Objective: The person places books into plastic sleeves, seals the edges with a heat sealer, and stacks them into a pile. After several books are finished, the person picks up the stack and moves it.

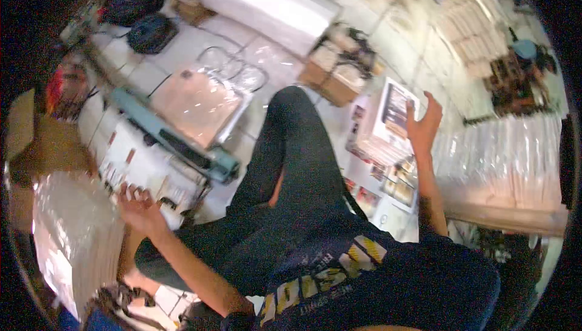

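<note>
My right hand (425,126) is at the right edge of a stack of printed booklets (397,116), thumb and fingers spread apart. The stack rests on printed sheets with small pictures. My left hand (138,211) is held over the floor by my left knee, fingers loosely curled and apart, with nothing visible in them. Just left of it stands a tall stack in clear plastic wrap (76,228). A long teal bar-shaped device, like a heat sealer (173,137), lies ahead of my left hand. Beyond it are flat sheets under clear plastic (197,103).
A big roll of clear plastic film (270,6) lies ahead on the tiled floor. A cardboard box (333,79) with small items sits near my knee. Plastic-wrapped stacks (503,167) stand at right. Bundled papers (470,25) lie far right, dark bags (151,33) far left.
</note>
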`<state>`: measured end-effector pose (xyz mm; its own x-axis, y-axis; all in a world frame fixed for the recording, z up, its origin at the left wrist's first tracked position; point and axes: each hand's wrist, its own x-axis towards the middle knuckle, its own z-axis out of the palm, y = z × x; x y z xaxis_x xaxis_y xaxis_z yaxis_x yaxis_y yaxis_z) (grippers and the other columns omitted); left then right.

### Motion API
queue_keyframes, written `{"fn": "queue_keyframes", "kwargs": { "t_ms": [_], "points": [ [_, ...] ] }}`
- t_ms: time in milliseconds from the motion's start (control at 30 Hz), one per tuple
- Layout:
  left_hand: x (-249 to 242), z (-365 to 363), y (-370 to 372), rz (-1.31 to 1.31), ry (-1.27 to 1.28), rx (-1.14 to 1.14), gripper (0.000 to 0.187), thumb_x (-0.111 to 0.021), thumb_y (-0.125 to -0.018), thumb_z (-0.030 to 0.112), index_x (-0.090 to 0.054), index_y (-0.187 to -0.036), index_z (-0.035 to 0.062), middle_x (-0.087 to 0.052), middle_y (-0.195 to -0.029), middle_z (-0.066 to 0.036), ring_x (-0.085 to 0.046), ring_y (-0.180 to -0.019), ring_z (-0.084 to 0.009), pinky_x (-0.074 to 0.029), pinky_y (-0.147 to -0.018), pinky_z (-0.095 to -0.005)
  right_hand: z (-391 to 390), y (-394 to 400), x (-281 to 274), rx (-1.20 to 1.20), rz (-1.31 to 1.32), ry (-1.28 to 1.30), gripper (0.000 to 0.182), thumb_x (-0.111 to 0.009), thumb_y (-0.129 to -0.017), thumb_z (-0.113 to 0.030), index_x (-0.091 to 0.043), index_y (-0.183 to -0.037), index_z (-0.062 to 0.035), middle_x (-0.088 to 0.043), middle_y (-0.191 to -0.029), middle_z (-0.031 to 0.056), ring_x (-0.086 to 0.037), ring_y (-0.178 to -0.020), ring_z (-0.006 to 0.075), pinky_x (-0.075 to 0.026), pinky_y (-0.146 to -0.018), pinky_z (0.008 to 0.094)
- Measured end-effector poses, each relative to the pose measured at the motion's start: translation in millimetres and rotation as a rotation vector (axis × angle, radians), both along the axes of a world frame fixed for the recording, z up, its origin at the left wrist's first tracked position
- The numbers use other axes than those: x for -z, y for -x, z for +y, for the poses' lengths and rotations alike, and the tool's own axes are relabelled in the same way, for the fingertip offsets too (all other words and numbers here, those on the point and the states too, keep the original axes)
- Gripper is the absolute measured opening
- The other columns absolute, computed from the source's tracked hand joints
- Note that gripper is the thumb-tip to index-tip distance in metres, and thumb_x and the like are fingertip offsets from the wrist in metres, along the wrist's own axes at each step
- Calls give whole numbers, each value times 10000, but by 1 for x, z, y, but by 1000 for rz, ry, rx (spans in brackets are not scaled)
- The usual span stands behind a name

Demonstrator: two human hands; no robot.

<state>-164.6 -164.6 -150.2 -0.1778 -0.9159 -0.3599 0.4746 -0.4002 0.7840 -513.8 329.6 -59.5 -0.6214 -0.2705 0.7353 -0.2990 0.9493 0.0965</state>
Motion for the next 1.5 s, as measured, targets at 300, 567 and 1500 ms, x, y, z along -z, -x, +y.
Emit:
{"fn": "queue_keyframes", "kwargs": {
  "t_ms": [300, 567, 1500],
  "points": [
    [-13, 72, 9, 321, -137, 120, 201, -491, -969, 274, -536, -984, 79, -556, -770, 1, -482, -632, -88, -342, -523, -184, -267, -48, 75, -810, -804, 607, 312, -732, -782, -233, -665, -1006, -26, -665, -968, 134, -634, -884, 238, -500, -775, 338],
    [-14, 190, 34, 116, -211, 370, 214, -501, -967, 279, -530, -938, 68, -488, -778, 8, -449, -670, -96, -344, -574, -258, -325, -6, 151, -884, -1098, 688, 229, -750, -673, -260, -694, -683, -38, -651, -633, 117, -632, -606, 216, -508, -627, 369],
    [-22, 252, 112, 202, -184, 514, 495, -614, -923, 193, -409, -1333, 7, -541, -1274, -107, -546, -1124, -231, -434, -979, -367, -102, -86, -49, -618, -1353, 841, 131, -724, -806, -50, -649, -904, -6, -652, -832, 38, -606, -757, 94, -493, -681, 233]
  ]
}}
